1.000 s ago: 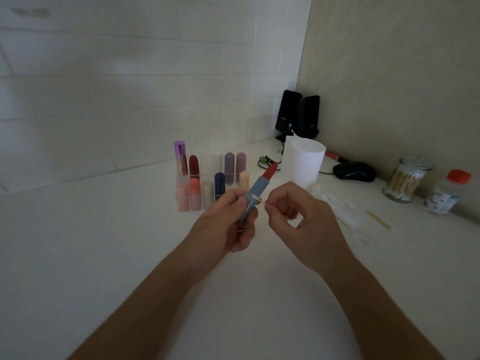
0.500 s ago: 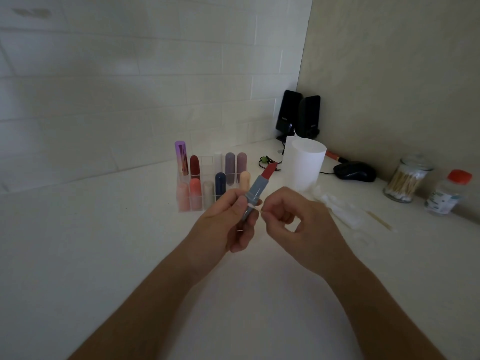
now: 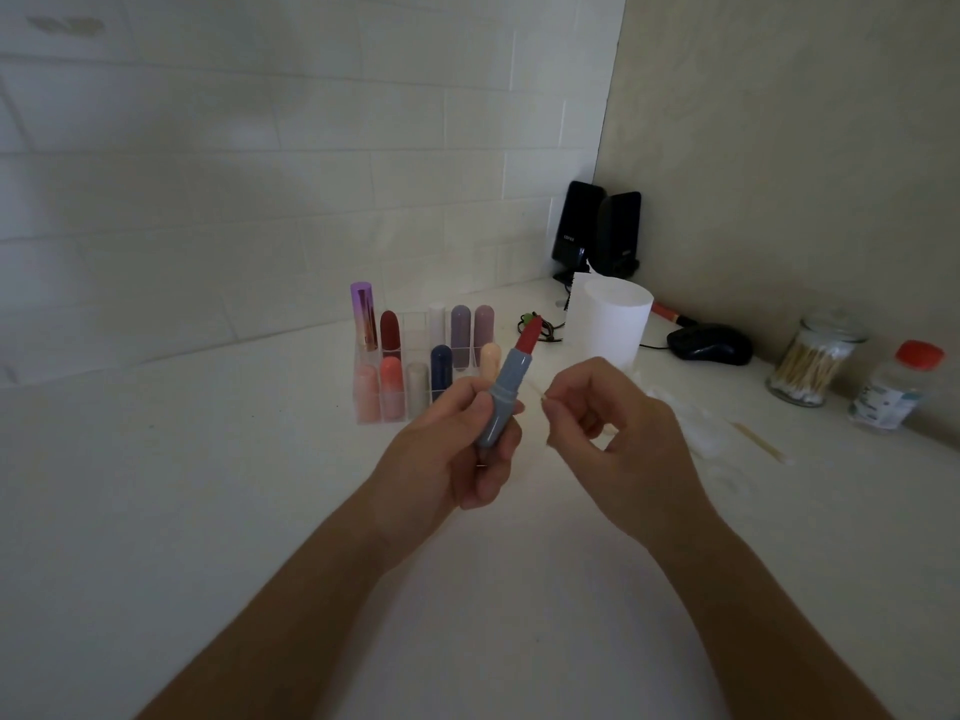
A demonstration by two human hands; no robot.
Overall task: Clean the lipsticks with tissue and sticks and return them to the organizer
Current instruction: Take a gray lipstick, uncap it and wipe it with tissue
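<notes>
1. Head view: the left grip [image 3: 457,449] clasps the blue lipstick [image 3: 506,392] in mid-air, its long axis tilted up and to the right and its red tip bared. The right grip [image 3: 618,439], just right of it and nearer, pinches a thin stick [image 3: 536,392] aimed at the tube.
2. The organizer [image 3: 414,332] stands behind, toward the back edge of the counter [image 3: 208,511], with a tiled wall corner beyond.

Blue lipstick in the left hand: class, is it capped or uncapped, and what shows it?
Uncapped. On the blue lipstick held by the left hand, the red bullet stands bare above the tube; no cap covers it.
</notes>
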